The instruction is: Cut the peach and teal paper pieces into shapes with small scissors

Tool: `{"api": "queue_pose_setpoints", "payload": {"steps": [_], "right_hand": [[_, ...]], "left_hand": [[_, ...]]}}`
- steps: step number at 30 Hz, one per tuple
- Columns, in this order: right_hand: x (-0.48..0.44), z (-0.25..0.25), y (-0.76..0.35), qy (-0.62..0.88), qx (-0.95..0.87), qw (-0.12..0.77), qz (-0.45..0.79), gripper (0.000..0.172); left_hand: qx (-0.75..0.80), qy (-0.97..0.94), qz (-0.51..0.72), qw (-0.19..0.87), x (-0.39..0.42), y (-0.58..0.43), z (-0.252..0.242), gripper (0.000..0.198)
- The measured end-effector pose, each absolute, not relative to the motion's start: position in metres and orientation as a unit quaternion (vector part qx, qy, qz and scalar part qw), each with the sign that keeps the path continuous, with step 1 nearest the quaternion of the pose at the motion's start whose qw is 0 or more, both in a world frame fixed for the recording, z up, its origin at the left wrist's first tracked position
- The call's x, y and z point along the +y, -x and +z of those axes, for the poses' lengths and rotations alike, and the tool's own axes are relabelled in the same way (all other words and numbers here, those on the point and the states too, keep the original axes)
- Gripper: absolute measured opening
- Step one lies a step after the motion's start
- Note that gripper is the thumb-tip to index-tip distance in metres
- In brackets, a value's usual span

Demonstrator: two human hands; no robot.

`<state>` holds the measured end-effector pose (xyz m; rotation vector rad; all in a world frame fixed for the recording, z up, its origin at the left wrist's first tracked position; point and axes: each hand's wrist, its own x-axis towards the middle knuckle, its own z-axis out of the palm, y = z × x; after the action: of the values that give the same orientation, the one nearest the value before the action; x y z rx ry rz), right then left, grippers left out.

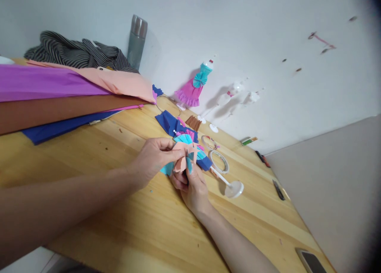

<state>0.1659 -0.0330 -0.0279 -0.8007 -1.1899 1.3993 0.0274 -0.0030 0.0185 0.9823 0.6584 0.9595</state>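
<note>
Fingers of the left hand (154, 156) and right hand (193, 187) pinch a peach paper piece (182, 158), whose lower part is hidden behind the right fingers. Under the fingers lies a doll stand (233, 189) in blue and teal paper, mostly covered. Just beyond the fingers a tape ring (226, 166) lies on the desk (89, 154); bare wood lies on the near side of them.

Bright, even light (dark vignette at right corners).

Tape roll (218, 161) — right of paper bow (186, 156).
</note>
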Motion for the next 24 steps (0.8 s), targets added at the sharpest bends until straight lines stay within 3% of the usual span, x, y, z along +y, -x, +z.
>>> {"api": "queue_pose_setpoints", "payload": {"steps": [24], "right_hand": [[-0.0342, -0.0224, -0.1630, 0.359, -0.497, 0.520, 0.595, 0.044]], "left_hand": [[0.296, -0.435, 0.431, 0.733, -0.0069, -0.0282, 0.0185, 0.032]]}}
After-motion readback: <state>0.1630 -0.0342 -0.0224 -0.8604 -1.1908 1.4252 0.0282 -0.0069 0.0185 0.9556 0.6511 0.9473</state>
